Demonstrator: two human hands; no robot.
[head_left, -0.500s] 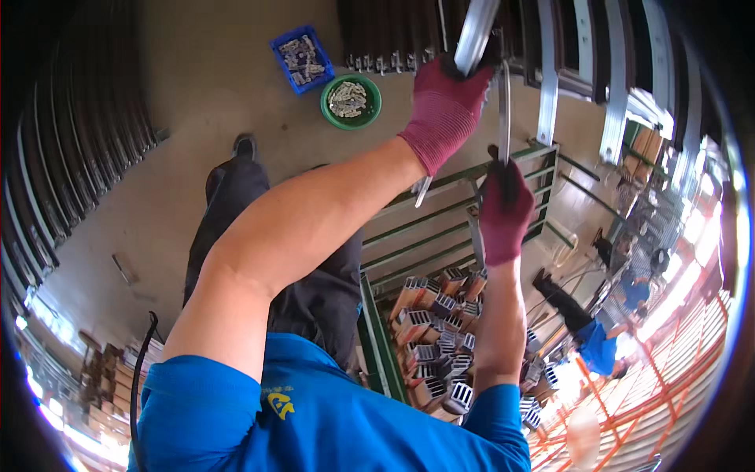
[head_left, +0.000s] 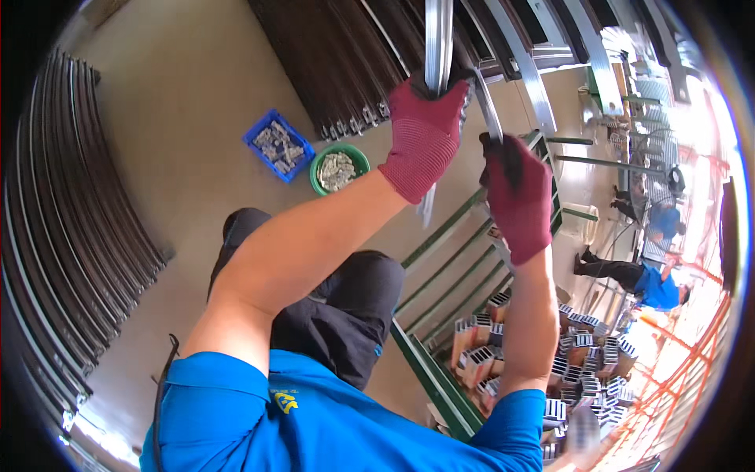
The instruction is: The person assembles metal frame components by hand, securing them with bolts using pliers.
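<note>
- Long, bright silver metal bar (head_left: 439, 46): runs from the left hand to the upper edge of view.
- Left hand (head_left: 429, 130), in a maroon knit glove with dark palm: fingers wrapped around the bar.
- Narrow grey metal strip (head_left: 489, 112): beside the bar, lower end at the right hand.
- Right hand (head_left: 519, 189), gloved alike: clenched around the strip.
- Round green plastic basin (head_left: 363, 161): on the floor, just beside a rectangular blue plastic crate (head_left: 264, 159).

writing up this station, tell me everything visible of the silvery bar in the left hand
The silvery bar looks long, straight and narrow, shiny like metal, with lengthwise lines. The gloved left hand is closed around it. It runs past the picture's top edge; what seems its lower end is blurred.
</note>
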